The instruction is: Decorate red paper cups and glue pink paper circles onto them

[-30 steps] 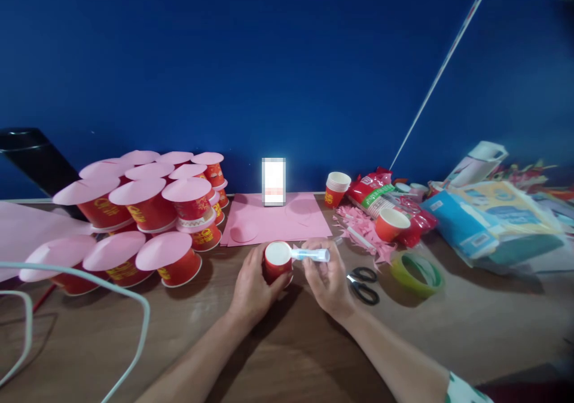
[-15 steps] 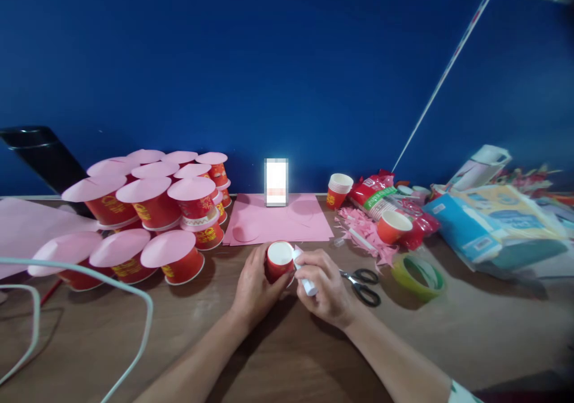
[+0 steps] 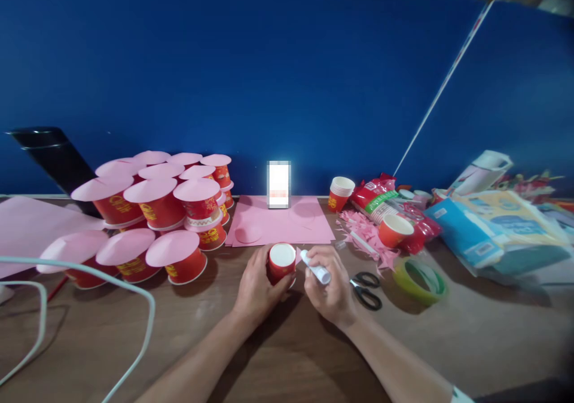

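Note:
My left hand (image 3: 258,283) is wrapped around a red paper cup (image 3: 280,274), which stands upside down with its white base facing up. In my right hand (image 3: 329,289) is a white glue stick (image 3: 317,267), slanted with its tip toward the cup and a small gap between them. A bit of pink paper (image 3: 298,256) shows at the cup's right side. Behind both hands lie flat pink paper sheets (image 3: 273,220) with a cut pink disc (image 3: 248,232) on top. Black-handled scissors (image 3: 368,289) rest to the right of my right hand.
Several red cups topped with pink paper cones (image 3: 173,249) stand stacked at left, near a pale cable (image 3: 150,313). A lit phone (image 3: 278,185) leans at the wall. Stacked cups (image 3: 341,195), pink paper scraps (image 3: 365,235), tape (image 3: 419,283) and a blue-yellow pack (image 3: 484,217) lie right.
My right hand has drawn the glue stick away from the cup's edge, to the right. My left hand keeps its hold on the cup. The view has shifted slightly.

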The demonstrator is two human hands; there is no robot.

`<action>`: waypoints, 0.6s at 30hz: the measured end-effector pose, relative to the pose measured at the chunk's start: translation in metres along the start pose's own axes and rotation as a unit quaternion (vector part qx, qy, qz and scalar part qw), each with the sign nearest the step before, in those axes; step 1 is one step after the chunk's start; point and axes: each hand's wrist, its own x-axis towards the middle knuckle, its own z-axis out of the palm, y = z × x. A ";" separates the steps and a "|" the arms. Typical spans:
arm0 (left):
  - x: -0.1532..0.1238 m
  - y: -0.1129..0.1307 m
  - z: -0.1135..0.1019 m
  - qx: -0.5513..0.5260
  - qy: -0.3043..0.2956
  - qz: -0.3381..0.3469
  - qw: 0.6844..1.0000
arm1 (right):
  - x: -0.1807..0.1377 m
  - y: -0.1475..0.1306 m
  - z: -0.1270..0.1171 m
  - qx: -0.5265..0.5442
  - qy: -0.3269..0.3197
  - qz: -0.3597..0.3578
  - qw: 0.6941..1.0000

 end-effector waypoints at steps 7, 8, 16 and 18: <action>0.000 -0.003 0.002 -0.003 -0.001 0.003 1.000 | -0.005 0.005 0.002 -0.005 -0.035 -0.029 0.999; 0.000 -0.003 0.002 -0.008 0.000 0.005 1.000 | -0.005 0.005 0.002 -0.011 -0.046 -0.040 0.998; -0.001 -0.002 0.002 -0.016 0.007 0.002 1.000 | 0.000 0.002 -0.004 -0.064 -0.123 -0.118 0.983; 0.000 -0.002 0.002 -0.014 0.007 0.004 1.000 | 0.002 0.002 -0.005 -0.071 -0.132 -0.131 0.980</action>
